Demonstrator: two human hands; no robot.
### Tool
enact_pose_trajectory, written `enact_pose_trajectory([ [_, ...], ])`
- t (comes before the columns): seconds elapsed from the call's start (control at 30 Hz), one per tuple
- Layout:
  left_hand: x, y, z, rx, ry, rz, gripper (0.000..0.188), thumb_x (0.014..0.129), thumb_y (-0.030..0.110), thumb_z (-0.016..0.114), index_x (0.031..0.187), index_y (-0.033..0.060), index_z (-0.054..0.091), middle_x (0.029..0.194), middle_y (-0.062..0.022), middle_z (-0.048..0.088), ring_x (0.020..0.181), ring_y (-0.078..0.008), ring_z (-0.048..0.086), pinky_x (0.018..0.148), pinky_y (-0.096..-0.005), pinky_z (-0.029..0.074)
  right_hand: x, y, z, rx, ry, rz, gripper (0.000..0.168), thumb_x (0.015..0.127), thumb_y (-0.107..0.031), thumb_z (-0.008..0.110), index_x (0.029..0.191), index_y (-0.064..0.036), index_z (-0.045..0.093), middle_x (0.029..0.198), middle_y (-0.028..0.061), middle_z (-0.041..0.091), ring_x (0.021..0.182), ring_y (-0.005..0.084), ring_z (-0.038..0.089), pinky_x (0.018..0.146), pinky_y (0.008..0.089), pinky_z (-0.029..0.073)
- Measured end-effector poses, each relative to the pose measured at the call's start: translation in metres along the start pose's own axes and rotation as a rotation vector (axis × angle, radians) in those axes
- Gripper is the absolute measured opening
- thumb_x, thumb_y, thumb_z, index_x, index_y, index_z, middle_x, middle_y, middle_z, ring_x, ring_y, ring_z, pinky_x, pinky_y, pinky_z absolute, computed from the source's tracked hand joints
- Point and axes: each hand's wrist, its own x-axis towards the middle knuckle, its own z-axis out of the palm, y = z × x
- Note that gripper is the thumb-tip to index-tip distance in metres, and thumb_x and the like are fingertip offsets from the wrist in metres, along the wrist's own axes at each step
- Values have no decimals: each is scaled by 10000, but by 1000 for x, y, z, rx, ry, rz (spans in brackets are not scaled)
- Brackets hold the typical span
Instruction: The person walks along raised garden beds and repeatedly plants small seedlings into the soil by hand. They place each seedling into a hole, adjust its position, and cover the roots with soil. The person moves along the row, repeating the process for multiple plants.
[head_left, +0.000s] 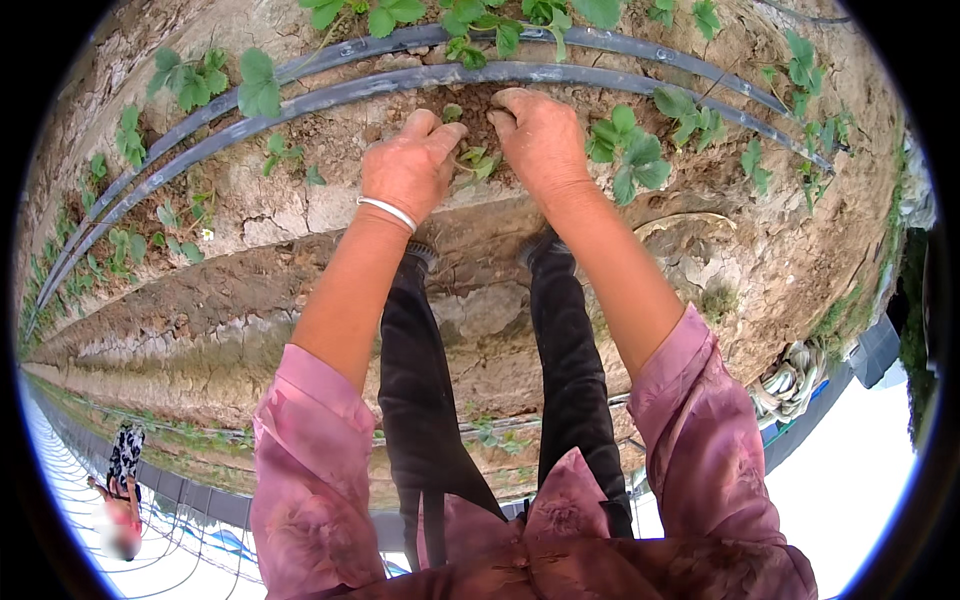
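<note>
Both hands are at the soil of a raised bed, just below two grey drip irrigation hoses (480, 73). My left hand (412, 161), with a white bangle at the wrist, has its thumb and fingertips bent down at loose dark soil (472, 112). My right hand (541, 139) is curled on the other side of that soil, fingertips close together. Between the hands lies a small strawberry seedling (478, 161) with pale green leaves, and a small leaf (451, 112) shows by the left fingertips. Whether either hand pinches anything cannot be seen. A larger strawberry plant (632, 154) grows right of my right hand.
More strawberry plants (191, 79) line the bed. My shoes stand in the furrow (480, 247) beside it. A bundle of pale cloth or tubing (791, 382) lies at the far right. Another person (124, 480) stands far off at the lower left.
</note>
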Motion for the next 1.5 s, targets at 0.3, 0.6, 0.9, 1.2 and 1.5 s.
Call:
enact_pose_trajectory([
  [0.3,-4,-3,0,15,4,25,299,750,101,658,1023,223,662,940,32,608,709,-222,643,544,-354,511,17,-9,14,51,-11,-154,104,795,-132,626,881,-90,668,872,120,664,826,319,655,709,415,537],
  [0.6,-8,-3,-4,-47,58,39,361,767,120,625,1118,207,620,937,-10,586,669,-252,637,550,-383,517,40,-29,5,-255,-284,-142,119,761,-97,642,877,-92,668,854,126,658,842,325,665,713,412,551],
  [0.9,-20,12,-14,89,-147,-292,506,800,183,631,1296,176,534,986,-81,535,733,-311,625,609,-425,516,6,-13,-1,-107,-154,-102,123,798,-129,638,916,-104,662,926,109,626,852,315,652,727,435,536],
  [1.2,-1,20,-19,125,-270,-369,528,814,197,595,1334,180,502,1046,-115,565,830,-333,644,706,-455,522,22,-30,-3,-210,-287,-39,136,781,-75,621,907,-105,663,945,132,660,937,299,647,761,424,540],
  [1.5,27,9,-14,162,-243,-52,414,802,203,654,1202,203,547,1017,-81,546,805,-320,641,646,-452,525,11,6,-9,216,-209,-4,228,794,-95,649,1022,-105,663,1049,129,652,987,336,608,872,403,491],
])
